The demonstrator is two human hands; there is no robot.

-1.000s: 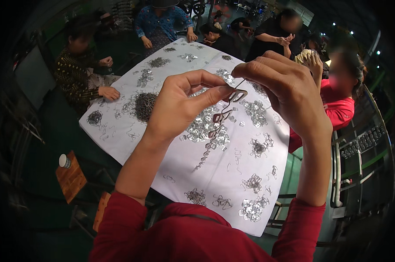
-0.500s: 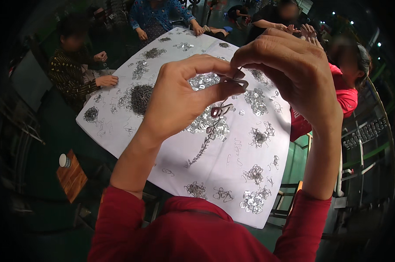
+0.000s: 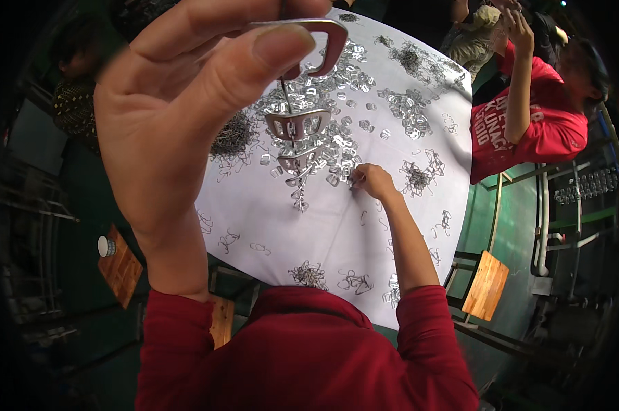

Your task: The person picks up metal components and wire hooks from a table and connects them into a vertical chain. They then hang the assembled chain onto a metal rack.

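Observation:
Close to the camera, my left hand [image 3: 186,103] is closed with thumb and finger pinching a flat metal frame-shaped buckle [image 3: 335,44]. From it hangs a chain [image 3: 297,125] of similar buckles joined by thin wire hooks, dangling above the white-covered table [image 3: 275,236]. Down on the tabletop, my right hand [image 3: 374,181] is closed, its fingertips pinched together beside the near right edge of the central pile of silver buckles [image 3: 338,147]. What lies between those fingertips is too small to make out. A few single wire hooks [image 3: 363,217] lie just below that hand.
Dark wire hooks are heaped at the left [image 3: 234,135], right [image 3: 417,179] and near edge [image 3: 308,275]. More buckles [image 3: 407,113] lie at far right. A person in a red shirt [image 3: 528,116] sits on the right. Wooden stools [image 3: 486,284] stand around, one bearing a white cup [image 3: 106,246].
My right hand has left the buckle chain and dropped to the table beside the buckle pile. My left hand has risen nearer the camera, still pinching the top buckle.

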